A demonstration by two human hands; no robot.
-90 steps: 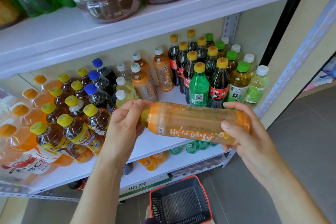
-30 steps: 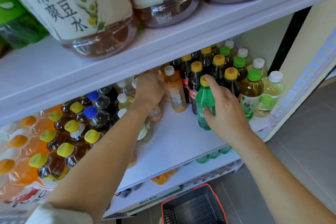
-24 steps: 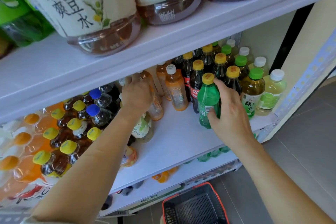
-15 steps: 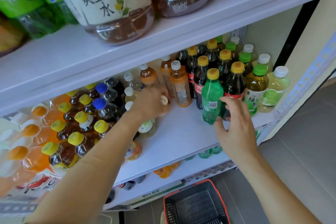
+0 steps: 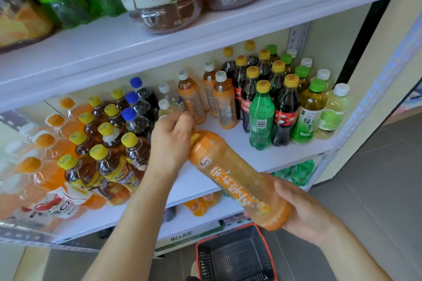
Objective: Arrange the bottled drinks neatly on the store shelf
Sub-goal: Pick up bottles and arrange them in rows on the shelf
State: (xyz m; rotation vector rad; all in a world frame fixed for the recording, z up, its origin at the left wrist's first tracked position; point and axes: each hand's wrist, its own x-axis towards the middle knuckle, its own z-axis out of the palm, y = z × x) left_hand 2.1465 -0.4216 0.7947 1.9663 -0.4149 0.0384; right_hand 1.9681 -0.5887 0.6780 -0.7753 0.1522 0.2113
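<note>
While tilted between left hand point(image 5: 170, 143) and right hand point(image 5: 303, 210), orange-drink bottle point(image 5: 230, 178).

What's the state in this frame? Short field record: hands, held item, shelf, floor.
held item: large orange bottle, tilted, cap end toward the shelf
left hand: grips the bottle's cap end
right hand: holds the bottle's base
middle shelf: small bottles standing in rows, green soda bottle at the front
floor: red-rimmed basket below the hands
</note>
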